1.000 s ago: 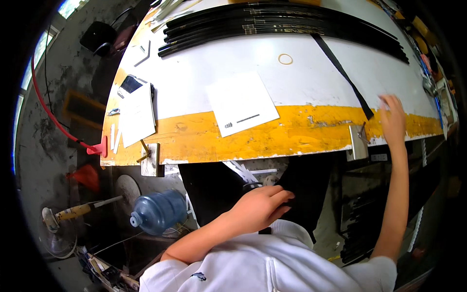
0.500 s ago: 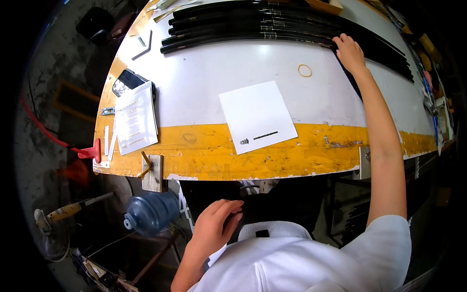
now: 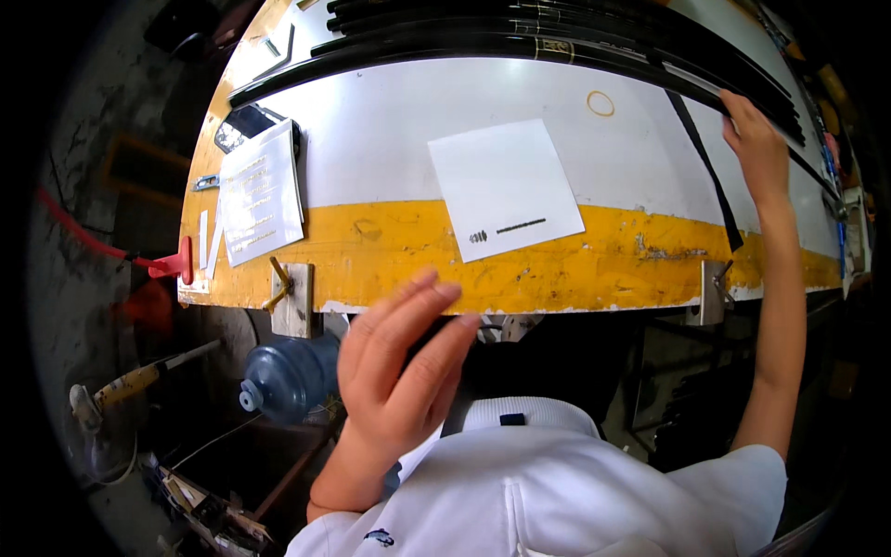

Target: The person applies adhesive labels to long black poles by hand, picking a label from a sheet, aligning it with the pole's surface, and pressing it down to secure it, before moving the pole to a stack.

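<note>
My right hand [image 3: 759, 148] is closed round a long, glossy black pole [image 3: 418, 48] at the table's right side. This pole has a gold mark near its middle and lies nearer to me than the other black poles [image 3: 408, 25] behind it. A black strap [image 3: 703, 158] runs over the tabletop beside that hand. My left hand [image 3: 399, 357] is raised in front of the table's near edge, fingers apart, holding nothing. Beyond it, a white sheet [image 3: 506, 176] with small dark prints lies across the white top and yellow border.
Clear sheets with gold lettering [image 3: 260, 200] partly cover a dark phone [image 3: 243, 125] on the left. A tan rubber band [image 3: 589, 98] lies on the tabletop. Clamps [image 3: 293, 302] [image 3: 712, 292] grip the near edge. Below stands a blue water bottle [image 3: 292, 376].
One pole has come away from the bundle toward me and left, with my right hand now farther right on it. My left hand has risen toward the table edge. The view has shifted slightly.
</note>
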`<control>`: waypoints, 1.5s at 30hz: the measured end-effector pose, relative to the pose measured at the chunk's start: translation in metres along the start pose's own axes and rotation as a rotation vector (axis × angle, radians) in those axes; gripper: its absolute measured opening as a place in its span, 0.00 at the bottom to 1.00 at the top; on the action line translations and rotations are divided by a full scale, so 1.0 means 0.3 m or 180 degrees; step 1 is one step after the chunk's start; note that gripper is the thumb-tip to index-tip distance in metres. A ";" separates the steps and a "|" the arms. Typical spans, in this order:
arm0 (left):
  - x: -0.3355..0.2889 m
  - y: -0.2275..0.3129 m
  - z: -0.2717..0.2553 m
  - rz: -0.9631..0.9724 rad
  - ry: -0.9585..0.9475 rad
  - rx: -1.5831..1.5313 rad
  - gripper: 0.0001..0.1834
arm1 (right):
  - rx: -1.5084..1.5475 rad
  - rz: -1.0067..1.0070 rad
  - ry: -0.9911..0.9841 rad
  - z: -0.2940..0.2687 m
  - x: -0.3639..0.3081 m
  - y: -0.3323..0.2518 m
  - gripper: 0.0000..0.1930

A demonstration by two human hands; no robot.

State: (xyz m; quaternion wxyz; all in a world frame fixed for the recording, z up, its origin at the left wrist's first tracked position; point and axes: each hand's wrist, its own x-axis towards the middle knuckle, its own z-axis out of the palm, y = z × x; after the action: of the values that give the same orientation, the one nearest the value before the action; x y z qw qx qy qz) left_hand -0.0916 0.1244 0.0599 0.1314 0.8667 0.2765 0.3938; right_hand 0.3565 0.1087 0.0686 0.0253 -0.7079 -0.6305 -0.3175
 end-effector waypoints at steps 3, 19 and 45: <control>0.032 -0.004 -0.005 0.0169 0.0045 0.0453 0.16 | -0.0115 0.0015 0.0018 -0.139 -0.114 -0.033 0.19; 0.020 -0.083 0.013 0.0288 -0.0546 0.1127 0.22 | 0.1085 -0.0261 0.0148 -0.343 -0.341 -0.390 0.21; -0.059 -0.210 -0.042 -0.0161 -0.1033 0.0942 0.19 | 0.2360 0.0254 -0.0068 -0.290 -0.308 -0.588 0.13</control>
State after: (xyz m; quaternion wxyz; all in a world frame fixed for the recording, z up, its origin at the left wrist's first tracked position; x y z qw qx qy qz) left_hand -0.1343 0.1654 0.0292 0.0554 0.9213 0.3282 0.2009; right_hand 0.1596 0.0258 0.0292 0.2858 -0.6779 -0.6748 -0.0590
